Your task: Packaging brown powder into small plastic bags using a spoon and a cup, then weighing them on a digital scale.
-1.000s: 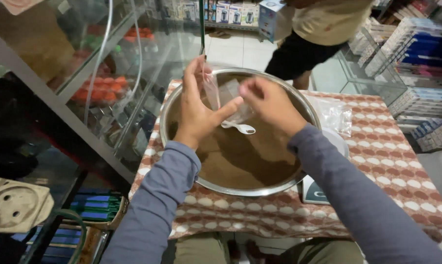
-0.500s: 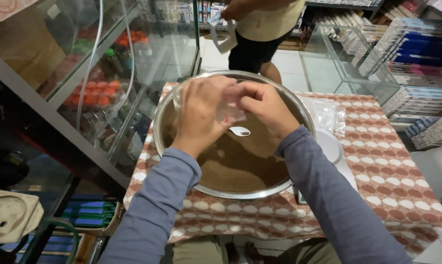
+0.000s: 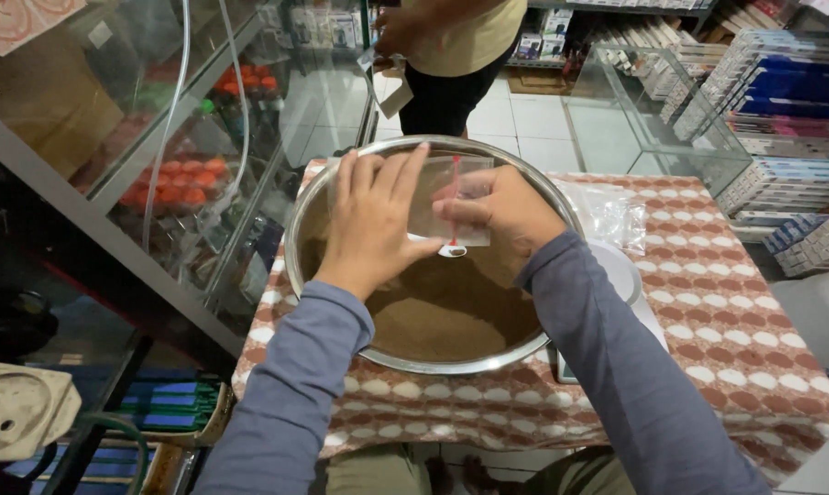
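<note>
Clear bag (image 3: pixel 451 197) between both hands, over bowl (image 3: pixel 341 183) of brown powder (image 3: pixel 442 316).

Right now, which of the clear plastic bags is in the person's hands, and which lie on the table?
The bag with the red strip is held by both hands over the bowl; the loose bags lie on the tablecloth, right of it.

A small bench (image 3: pixel 735 367) stands between a glass display case on the left and a tiled floor beyond, covered with a cloth patterned in reddish-brown and white shapes that hangs over its near edge. A wide, round metal basin (image 3: pixel 359 344) sits on the left and middle of it, holding brown powder (image 3: pixel 451 312). Just right of the basin lies a white round plate-like thing (image 3: pixel 620 270), partly hidden, and behind that, near the far right corner, a heap of clear plastic bags (image 3: pixel 611 213)
</note>
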